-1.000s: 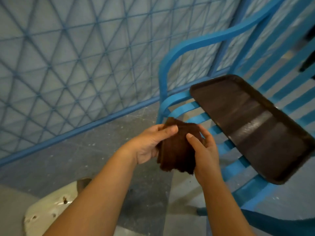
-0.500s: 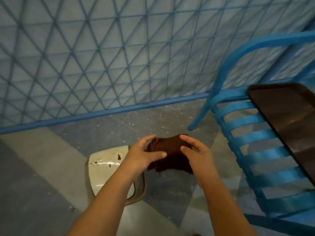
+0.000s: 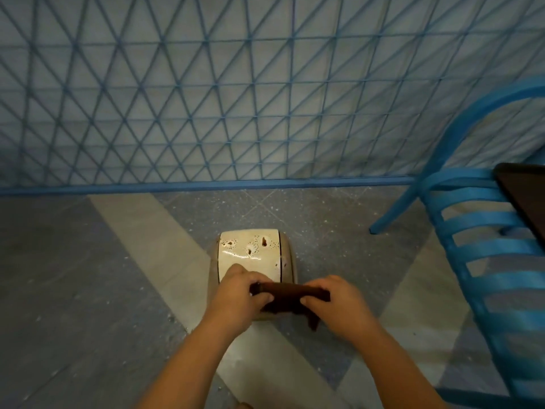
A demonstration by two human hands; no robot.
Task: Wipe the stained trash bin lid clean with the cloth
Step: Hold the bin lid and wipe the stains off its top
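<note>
Lid (image 3: 249,255) stained (brown spots); both hands grip cloth (image 3: 290,292) above.

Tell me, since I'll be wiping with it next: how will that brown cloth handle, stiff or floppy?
Probably floppy: the cloth is bunched between the left hand and the right hand, and a loose corner droops below them. It looks light, since fingertip pinches hold it. It should likely mould to the curved, stained bin lid.
</note>
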